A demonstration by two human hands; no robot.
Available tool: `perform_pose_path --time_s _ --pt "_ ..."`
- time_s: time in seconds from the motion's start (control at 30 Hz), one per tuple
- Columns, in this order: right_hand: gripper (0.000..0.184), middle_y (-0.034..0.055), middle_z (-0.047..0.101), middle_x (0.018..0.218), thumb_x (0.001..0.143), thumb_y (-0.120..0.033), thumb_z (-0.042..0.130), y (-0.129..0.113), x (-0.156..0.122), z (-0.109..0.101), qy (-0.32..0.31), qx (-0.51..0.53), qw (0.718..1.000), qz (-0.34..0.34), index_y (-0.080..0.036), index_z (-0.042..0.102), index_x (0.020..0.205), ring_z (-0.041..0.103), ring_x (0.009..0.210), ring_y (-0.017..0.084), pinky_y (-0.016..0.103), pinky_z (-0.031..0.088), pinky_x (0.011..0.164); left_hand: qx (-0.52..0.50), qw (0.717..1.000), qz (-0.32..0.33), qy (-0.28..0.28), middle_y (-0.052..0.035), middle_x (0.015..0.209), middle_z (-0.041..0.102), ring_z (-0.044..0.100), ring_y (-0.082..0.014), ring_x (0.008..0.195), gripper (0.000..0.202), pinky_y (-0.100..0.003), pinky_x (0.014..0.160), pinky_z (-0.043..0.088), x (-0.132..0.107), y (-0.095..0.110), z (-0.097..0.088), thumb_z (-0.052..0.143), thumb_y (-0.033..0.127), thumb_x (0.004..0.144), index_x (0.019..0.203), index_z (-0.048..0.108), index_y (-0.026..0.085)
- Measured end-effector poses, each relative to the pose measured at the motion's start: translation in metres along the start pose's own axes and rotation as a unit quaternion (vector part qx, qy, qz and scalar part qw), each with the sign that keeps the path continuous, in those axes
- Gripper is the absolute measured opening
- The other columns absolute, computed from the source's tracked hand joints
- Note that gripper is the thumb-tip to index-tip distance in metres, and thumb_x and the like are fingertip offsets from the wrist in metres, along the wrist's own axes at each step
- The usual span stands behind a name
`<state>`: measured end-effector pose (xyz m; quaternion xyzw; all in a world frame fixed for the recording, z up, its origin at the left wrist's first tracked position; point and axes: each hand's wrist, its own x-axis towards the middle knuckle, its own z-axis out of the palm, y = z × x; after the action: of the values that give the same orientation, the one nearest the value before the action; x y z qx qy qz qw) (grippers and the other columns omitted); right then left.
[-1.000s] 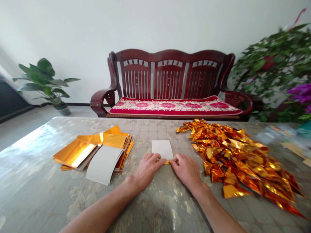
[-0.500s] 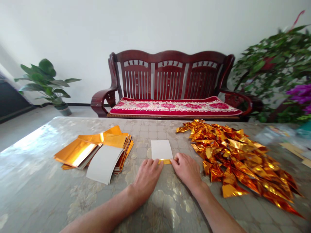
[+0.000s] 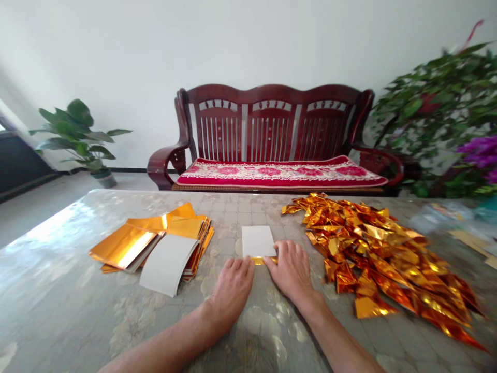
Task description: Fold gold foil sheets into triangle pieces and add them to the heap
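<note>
Both hands lie low on the marble-patterned table (image 3: 58,290), meeting at the near edge of a small sheet of paper (image 3: 258,241) that lies white side up at the table's middle. A narrow gold strip (image 3: 265,260) runs along that near edge, folded up over the white. The left hand (image 3: 233,290) rests palm down with its fingers (image 3: 245,267) stretched out and close together, their tips touching the left end of the gold strip; it grips nothing. The right hand (image 3: 291,269) is also flat, fingers (image 3: 280,249) extended and slightly spread, pressing on the right end of the strip and the sheet's right corner; whether the thumb pinches the fold, I cannot tell. To the left, well apart from the hands, sits a stack of gold foil sheets (image 3: 155,243), with 1 white-backed sheet on top. To the right, just beside the right hand, spreads a heap of folded gold pieces (image 3: 380,254). Beyond the table stands a dark wooden bench (image 3: 272,134) with a red cushion.
</note>
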<state>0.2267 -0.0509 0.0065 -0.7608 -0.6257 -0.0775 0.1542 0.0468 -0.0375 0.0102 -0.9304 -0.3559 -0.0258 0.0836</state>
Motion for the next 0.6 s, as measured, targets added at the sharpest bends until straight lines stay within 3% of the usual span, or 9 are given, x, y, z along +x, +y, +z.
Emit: perform_pose_path --time_s 0.2,0.33,0.47,0.6 --pt "0.029 0.0089 0.063 0.103 0.085 -0.038 0.069 0.012 0.003 0.000 0.000 -0.006 1.000 0.010 -0.020 0.060 0.107 0.053 0.098 0.030 0.039 0.036 0.081 0.052 0.998 -0.017 0.000 -0.0168 0.118 0.065 0.061 -0.0259 0.095 0.031 -0.038 0.081 0.047 -0.008 -0.004 0.003 0.053 0.008 0.090 0.120 0.063 0.008" --pt "0.011 0.0068 0.065 0.097 0.091 -0.031 0.061 0.025 0.005 0.005 -0.002 0.027 1.000 0.014 -0.021 0.063 0.097 0.054 0.093 0.027 0.036 0.036 0.078 0.055 0.998 -0.018 0.018 -0.0140 0.108 0.066 0.060 -0.0253 0.090 0.029 -0.038 0.078 0.047 -0.007 -0.003 0.002 0.055 0.007 0.088 0.115 0.064 0.008" --pt "0.021 0.0055 0.066 0.092 0.099 -0.031 0.047 0.032 0.003 0.005 0.007 0.084 0.996 0.029 -0.022 0.064 0.090 0.055 0.089 0.024 0.035 0.036 0.079 0.054 0.998 -0.023 0.021 -0.0119 0.100 0.066 0.059 -0.0244 0.085 0.022 -0.037 0.074 0.046 -0.005 -0.001 0.001 0.055 0.005 0.088 0.106 0.066 0.010" --pt "0.018 0.0066 0.064 0.095 0.088 -0.040 0.064 0.026 -0.002 0.001 0.016 0.073 0.997 0.020 -0.023 0.066 0.093 0.054 0.093 0.026 0.036 0.036 0.080 0.049 0.999 -0.022 0.008 -0.0102 0.093 0.065 0.058 -0.0245 0.082 0.018 -0.037 0.073 0.046 -0.004 -0.001 -0.001 0.055 0.006 0.088 0.102 0.066 0.011"
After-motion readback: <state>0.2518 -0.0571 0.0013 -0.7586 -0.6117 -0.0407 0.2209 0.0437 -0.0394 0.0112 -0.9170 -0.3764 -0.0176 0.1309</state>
